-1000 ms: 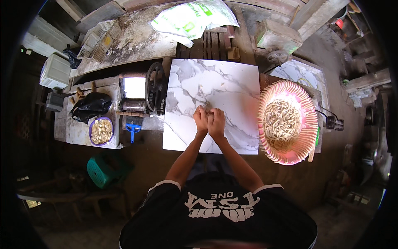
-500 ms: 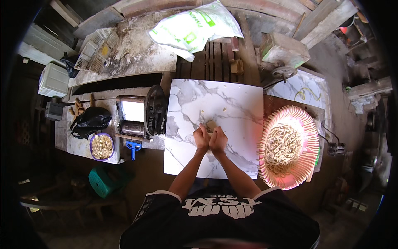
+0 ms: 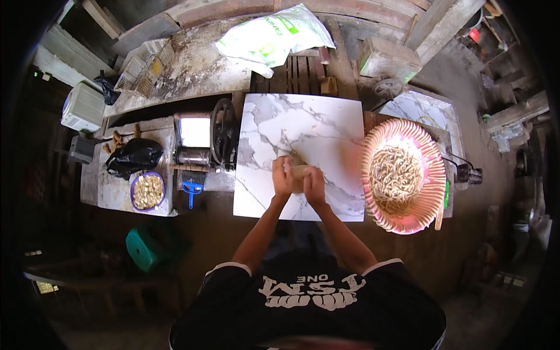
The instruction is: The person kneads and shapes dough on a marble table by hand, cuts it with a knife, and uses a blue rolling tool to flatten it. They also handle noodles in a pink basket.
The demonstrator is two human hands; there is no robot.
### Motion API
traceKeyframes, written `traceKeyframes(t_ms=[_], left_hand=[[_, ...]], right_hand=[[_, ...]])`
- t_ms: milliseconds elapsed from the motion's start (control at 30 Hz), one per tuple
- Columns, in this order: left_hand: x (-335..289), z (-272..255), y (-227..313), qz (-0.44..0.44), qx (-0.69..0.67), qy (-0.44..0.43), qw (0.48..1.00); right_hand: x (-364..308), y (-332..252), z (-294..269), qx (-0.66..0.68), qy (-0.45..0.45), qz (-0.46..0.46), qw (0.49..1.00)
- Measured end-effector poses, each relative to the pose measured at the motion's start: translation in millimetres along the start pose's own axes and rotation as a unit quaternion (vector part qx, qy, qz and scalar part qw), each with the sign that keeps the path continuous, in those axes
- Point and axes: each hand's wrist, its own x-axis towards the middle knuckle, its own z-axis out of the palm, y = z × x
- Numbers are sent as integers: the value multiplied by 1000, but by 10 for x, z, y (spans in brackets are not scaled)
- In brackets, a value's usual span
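A beige lump that looks like dough [image 3: 299, 171] spans the short gap between my two hands over the white marble-patterned board [image 3: 338, 128]. On its left end, the fingers of my left hand [image 3: 283, 176] are closed. My right hand [image 3: 315, 185] grips the other end, also with fingers curled. Small beige crumbs lie on the board beyond the hands. To the right stands a pink and cream ribbed basket [image 3: 434, 192], holding many thin, pale, finger-like strips [image 3: 396, 175].
Left of the board stands a roller machine with a dark wheel [image 3: 223, 134]. Past it are a blue scraper-like tool [image 3: 191, 189], a purple-rimmed bowl [image 3: 134, 201] of pale pieces and a black plastic bag [image 3: 137, 156]. A white-green sack [image 3: 274, 41] lies at the back.
My hands have moved apart from being pressed together, and more of the dough-like lump shows between them. The whole view has shifted a little, with the board and basket higher in it.
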Motion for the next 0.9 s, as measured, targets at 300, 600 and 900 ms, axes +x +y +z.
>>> traceKeyframes(t_ms=[300,600,900], left_hand=[[-104,116,96,-57,84,-42,994],[-342,4,14,-81,94,-47,991],[-40,137,-48,-107,166,-66,978]], right_hand=[[139,61,199,-180,52,32,982],[-143,-159,184,-254,11,114,961],[116,7,226,-265,29,117,957]])
